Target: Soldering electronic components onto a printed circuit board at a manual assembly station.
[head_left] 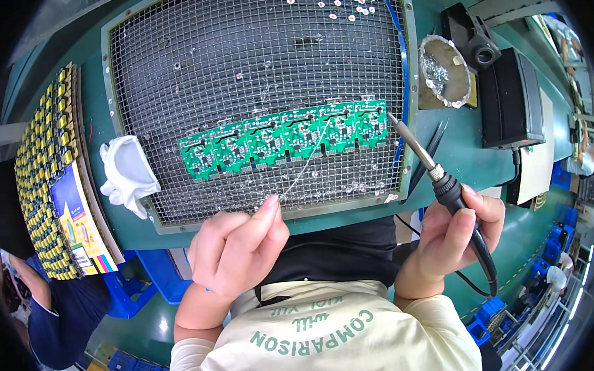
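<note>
Across the centre of the frame lies a square wire mesh grid (237,68) in a dull metal frame, resting on the green table (456,143). Its fine woven steel is flecked with small blobs of solder. On the mesh, just below the middle of the frame, sits a strip of green circuit boards (284,138), flat and glossy, joined side by side in a slightly curved row.

At lower centre the left hand (236,249) is curled, thumb and forefinger pressed together on a thin silvery solder wire (306,163) that runs up and to the right over the boards. At lower right the right hand (457,234) is closed around the black handle of a soldering iron (425,162); its slim metal shaft slants up-left, the tip just beside the right end of the board strip. A black cable hangs from the handle.

At left of the mesh lies a crumpled white cloth (127,173). Further left, a tray of yellow and black components (44,172) stands in tight rows, with a glossy coloured card over its lower end. At upper right sits a round foil-lined dish (445,73) with shiny scraps, next to a black box-shaped unit (511,100). Small white round parts (341,0) are scattered on the top of the mesh.
</note>
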A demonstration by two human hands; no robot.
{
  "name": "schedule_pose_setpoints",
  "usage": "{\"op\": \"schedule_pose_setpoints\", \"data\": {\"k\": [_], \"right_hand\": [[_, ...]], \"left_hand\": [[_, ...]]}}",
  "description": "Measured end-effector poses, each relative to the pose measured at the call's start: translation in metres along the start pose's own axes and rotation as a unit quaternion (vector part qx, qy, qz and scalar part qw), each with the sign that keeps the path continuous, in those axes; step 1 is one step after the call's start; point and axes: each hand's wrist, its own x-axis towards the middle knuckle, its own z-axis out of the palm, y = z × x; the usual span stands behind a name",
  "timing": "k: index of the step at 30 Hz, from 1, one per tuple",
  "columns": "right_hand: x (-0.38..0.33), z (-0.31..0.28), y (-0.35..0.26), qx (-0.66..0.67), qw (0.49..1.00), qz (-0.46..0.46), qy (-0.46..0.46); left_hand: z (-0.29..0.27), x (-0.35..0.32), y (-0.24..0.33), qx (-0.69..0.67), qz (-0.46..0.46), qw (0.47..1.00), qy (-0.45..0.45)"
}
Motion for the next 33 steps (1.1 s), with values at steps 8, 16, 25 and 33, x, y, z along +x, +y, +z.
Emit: {"op": "schedule_pose_setpoints", "data": {"k": [8, 16, 25, 33], "right_hand": [[-0.001, -0.010, 0.009, 0.014, 1.000, 0.004, 0.014], [-0.002, -0.015, 0.008, 0.024, 0.998, 0.050, 0.034], [0.002, -0.020, 0.019, 0.029, 0.999, 0.001, 0.013], [0.007, -0.023, 0.019, 0.044, 0.995, 0.069, 0.054]], "left_hand": [[0.006, 0.006, 0.007, 0.010, 0.024, 1.000, -0.017], [0.015, 0.018, 0.018, -0.016, 0.021, 0.999, -0.036], [0.014, 0.013, 0.020, -0.042, 0.069, 0.994, -0.077], [-0.026, -0.011, -0.005, 0.071, 0.056, 0.995, -0.038]]}}
